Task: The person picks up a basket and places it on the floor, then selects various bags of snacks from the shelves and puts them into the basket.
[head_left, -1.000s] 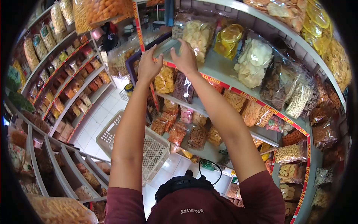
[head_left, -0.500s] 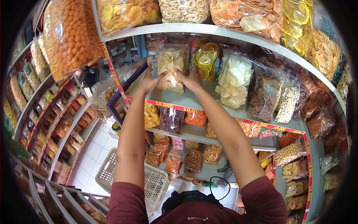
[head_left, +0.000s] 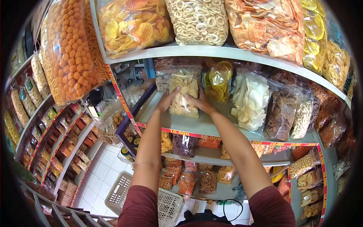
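A clear plastic bag of pale yellow chips (head_left: 185,81) stands upright on the middle shelf (head_left: 166,122). My left hand (head_left: 167,100) clasps its left side, the thumb lying over the front. From the opposite side my right hand (head_left: 202,103) holds it too, thumb pressed against the front; the other fingers are partly hidden beside and behind the bag. Just right of it stands a bag of yellow-green round chips (head_left: 218,81). Farther right is a bag of large whitish crackers (head_left: 249,100), then a bag of brown snacks (head_left: 281,115).
Big snack bags, such as the orange balls (head_left: 70,49) and pale rings (head_left: 196,22), sit above and at the left. A red price strip (head_left: 177,132) edges the shelf. A purple frame (head_left: 130,113) stands left of my arm. Below is a plastic basket (head_left: 168,206) on the tiled floor.
My view has tilted up, so the shelves appear lower in the picture. My right hand has closed in on the bag's side, and both hands now grasp it. The bag still stands on the shelf.
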The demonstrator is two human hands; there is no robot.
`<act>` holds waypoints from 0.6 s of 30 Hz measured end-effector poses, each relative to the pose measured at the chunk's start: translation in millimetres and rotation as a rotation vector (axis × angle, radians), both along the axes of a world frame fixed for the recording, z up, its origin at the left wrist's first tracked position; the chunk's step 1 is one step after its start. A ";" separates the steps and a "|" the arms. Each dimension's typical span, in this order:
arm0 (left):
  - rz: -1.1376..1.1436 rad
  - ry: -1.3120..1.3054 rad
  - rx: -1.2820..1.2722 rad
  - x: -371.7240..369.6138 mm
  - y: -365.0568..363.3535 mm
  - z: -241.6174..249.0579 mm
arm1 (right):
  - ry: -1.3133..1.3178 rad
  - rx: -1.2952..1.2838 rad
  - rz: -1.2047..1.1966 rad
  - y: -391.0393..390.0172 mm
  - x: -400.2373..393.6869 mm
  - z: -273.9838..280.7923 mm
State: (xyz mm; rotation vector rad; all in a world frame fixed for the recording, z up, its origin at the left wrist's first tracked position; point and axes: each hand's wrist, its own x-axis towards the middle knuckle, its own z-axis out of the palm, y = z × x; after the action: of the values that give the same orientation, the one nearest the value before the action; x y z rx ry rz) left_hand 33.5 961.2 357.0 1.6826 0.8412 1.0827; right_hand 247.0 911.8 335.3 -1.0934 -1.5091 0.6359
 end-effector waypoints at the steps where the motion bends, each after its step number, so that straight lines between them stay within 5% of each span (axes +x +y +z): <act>1: -0.023 -0.009 -0.025 1.5 1.5 -1.1 | -0.010 0.017 0.017 -7.7 -4.8 8.1; 9: 0.070 -0.073 -0.035 3.8 -23.7 -0.8 | -0.066 0.127 -0.002 6.1 -6.3 -7.3; 14: 0.222 -0.202 0.091 -4.6 26.7 -32.5 | 0.024 0.176 0.004 -32.4 -28.3 27.1; 18: 0.184 -0.344 0.200 -9.3 -86.0 27.4 | -0.024 0.277 0.065 -39.5 -40.1 51.9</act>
State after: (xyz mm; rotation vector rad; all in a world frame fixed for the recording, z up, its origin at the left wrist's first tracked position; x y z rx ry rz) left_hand 24.2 875.1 384.4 1.5367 0.6903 1.5748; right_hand 206.9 872.3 387.2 -0.8449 -1.6047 0.4424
